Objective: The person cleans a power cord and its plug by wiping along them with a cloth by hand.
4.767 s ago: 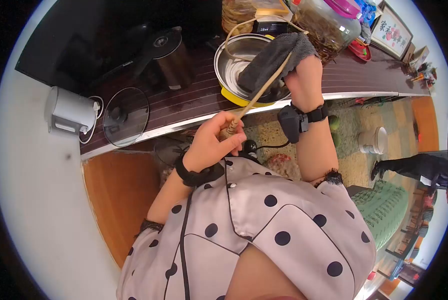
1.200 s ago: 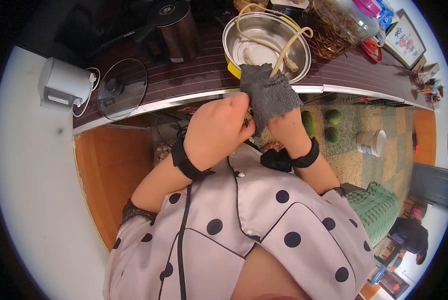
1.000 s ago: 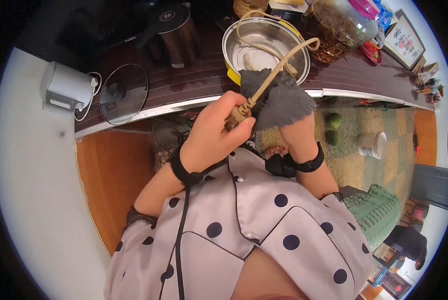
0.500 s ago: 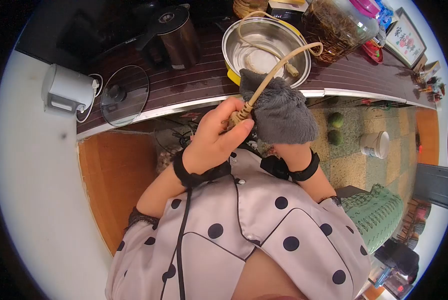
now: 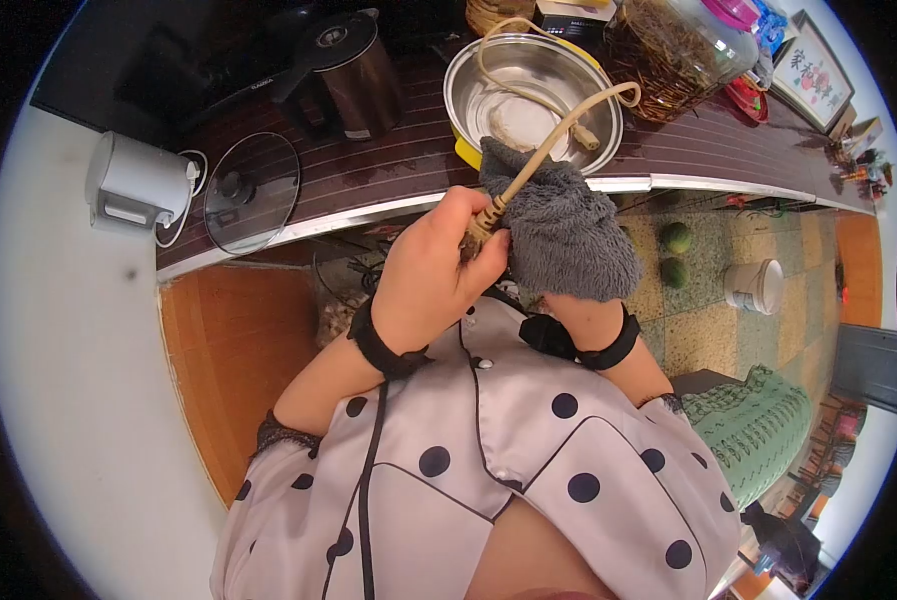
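One cord [image 5: 546, 148], one grey cloth [image 5: 577, 240] and one steel pot [image 5: 469, 90] are in front of the person. On the dark striped worktop [image 5: 409, 155], besides the pot, I count one dark kettle [image 5: 359, 92], one glass lid [image 5: 272, 195], one big jar [image 5: 681, 60] with a pink top and one framed picture [image 5: 814, 78]. Two green melons [image 5: 677, 238] and one white bucket [image 5: 756, 288] are on the tiled floor [image 5: 704, 335].

The left hand [image 5: 431, 262] is closed around one thick end of the cord, thumb and fingers curled in. From there the cord arches over the cloth, towards the pot; its other end lies inside the pot, and one loop rises over the far rim.

The cloth covers the right hand [image 5: 586, 318] and hangs in front of the pot's near side, beyond the worktop's edge. The right fingers are hidden, so I cannot tell how far open they are.
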`<state>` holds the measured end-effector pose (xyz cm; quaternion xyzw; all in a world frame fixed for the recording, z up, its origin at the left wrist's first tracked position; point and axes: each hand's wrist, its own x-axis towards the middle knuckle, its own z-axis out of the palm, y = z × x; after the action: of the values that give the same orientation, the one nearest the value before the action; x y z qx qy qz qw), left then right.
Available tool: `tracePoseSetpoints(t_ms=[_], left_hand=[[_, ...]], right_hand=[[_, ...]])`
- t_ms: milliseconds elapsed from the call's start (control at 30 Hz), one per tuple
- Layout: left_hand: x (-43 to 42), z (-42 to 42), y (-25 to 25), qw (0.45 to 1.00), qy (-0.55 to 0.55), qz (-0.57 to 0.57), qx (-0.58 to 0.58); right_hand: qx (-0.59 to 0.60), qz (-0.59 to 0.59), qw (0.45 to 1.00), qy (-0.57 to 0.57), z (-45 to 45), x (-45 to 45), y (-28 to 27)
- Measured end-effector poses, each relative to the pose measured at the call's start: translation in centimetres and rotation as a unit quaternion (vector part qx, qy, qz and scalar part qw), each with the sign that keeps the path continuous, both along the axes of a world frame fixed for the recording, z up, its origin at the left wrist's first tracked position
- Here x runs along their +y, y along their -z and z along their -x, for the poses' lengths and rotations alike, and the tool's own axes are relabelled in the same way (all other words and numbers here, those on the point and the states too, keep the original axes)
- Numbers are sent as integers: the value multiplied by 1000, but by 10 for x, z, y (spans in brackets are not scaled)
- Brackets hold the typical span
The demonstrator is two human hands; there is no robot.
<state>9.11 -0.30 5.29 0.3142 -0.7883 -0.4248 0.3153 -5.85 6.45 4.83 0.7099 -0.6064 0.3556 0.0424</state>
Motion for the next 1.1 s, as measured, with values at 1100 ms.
tracePoseSetpoints(t_ms=[1100], left_hand=[[-11, -6, 30, 688, 330, -558, 327]], right_hand=[[75, 57, 995, 11, 1, -4, 11]])
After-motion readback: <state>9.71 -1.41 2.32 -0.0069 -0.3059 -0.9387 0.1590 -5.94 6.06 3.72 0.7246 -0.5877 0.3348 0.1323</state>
